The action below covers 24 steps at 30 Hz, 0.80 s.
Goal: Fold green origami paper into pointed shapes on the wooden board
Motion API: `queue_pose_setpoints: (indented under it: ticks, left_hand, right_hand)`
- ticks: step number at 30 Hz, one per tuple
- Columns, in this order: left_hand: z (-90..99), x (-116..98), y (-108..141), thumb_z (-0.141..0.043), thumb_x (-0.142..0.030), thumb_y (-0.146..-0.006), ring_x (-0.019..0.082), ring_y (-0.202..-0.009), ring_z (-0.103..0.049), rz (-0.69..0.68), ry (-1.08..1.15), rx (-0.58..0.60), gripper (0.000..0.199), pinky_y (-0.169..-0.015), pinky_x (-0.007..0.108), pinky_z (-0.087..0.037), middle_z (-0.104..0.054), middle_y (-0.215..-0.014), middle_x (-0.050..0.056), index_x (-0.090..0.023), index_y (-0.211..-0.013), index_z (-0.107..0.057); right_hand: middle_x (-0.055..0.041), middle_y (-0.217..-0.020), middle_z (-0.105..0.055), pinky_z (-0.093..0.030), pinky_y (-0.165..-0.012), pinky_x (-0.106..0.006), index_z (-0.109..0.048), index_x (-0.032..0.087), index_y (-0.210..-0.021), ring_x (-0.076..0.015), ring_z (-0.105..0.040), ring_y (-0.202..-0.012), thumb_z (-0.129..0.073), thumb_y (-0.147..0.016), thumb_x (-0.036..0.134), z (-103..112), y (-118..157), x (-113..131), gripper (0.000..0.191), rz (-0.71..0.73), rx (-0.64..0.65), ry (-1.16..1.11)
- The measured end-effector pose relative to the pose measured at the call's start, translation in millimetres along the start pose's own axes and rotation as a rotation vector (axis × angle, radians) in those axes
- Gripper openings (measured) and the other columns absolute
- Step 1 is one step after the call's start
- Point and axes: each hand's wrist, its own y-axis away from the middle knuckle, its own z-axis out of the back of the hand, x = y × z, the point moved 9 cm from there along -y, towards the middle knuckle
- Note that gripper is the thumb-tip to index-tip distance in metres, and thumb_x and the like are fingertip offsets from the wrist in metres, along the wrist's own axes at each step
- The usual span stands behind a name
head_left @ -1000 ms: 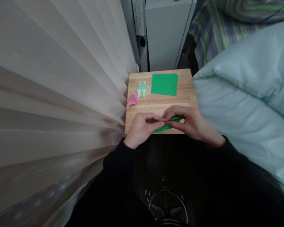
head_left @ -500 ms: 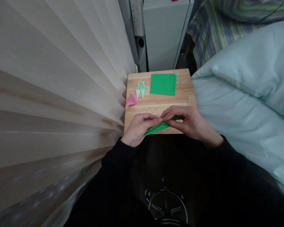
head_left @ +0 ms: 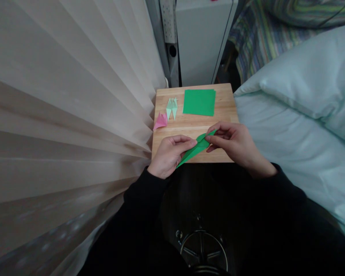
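A folded sheet of green origami paper [head_left: 196,148] slants between my two hands over the near edge of a small wooden table [head_left: 175,129]. My left hand [head_left: 171,155] pinches its left part, thumb on top. At the upper right end, my right hand [head_left: 232,143] has thumb and forefinger closed on the paper. Farther back on the table lies a stack of green paper sheets [head_left: 199,102]. Left of the stack are a pale green folded paper piece [head_left: 171,109] and a pink one [head_left: 161,120].
A pleated curtain [head_left: 103,115] hangs close along the left side of the table. Light blue bedding [head_left: 290,107] lies to the right. Behind the table stands a pale cabinet [head_left: 201,46]. A round metal stool base [head_left: 202,249] shows below on the dark floor.
My right hand has shifted slightly right, and its fingers have opened out around the paper's end. More of the green paper's face and its upper right tip now show.
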Motion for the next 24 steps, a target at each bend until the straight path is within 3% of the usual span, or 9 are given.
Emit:
queue_pose_setpoints:
  ticks: [7, 14, 24]
  left_hand:
    - [5.2, -2.8, -0.9, -0.095, -0.029, -0.061, 0.008, -0.056, -0.062, -0.076, -0.035, -0.082, 0.033, -0.057, 0.021, -0.05, -0.068, -0.062, -0.003, -0.017, -0.065, -0.065]
    - [9.5, -10.0, 0.3, -0.095, -0.03, -0.059, 0.009, -0.064, -0.066, -0.206, -0.013, -0.155, 0.033, -0.067, 0.023, -0.054, -0.074, -0.071, -0.001, -0.016, -0.066, -0.066]
    - [1.0, -9.0, 4.4, -0.096, -0.029, -0.059, 0.009, -0.063, -0.066, -0.16, 0.02, -0.111, 0.033, -0.066, 0.023, -0.056, -0.071, -0.068, -0.002, -0.016, -0.067, -0.065]
  right_hand:
    - [-0.0007, -0.079, -0.073, -0.068, -0.067, -0.035, -0.066, 0.021, -0.079, -0.016, -0.071, -0.07, -0.088, -0.075, 0.044, -0.7, -0.8, -9.7, 0.032, -0.028, -0.071, -0.088]
    - [-0.0008, -0.086, -0.074, -0.069, -0.069, -0.035, -0.066, 0.021, -0.083, -0.0165, -0.072, -0.077, -0.087, -0.076, 0.046, -17.0, 2.9, -12.0, 0.033, -0.015, -0.055, -0.119]
    - [-0.0011, -0.084, -0.073, -0.069, -0.066, -0.034, -0.069, 0.02, -0.085, -0.0159, -0.072, -0.072, -0.086, -0.078, 0.048, -16.9, 2.7, -11.5, 0.033, 0.004, -0.095, -0.107]
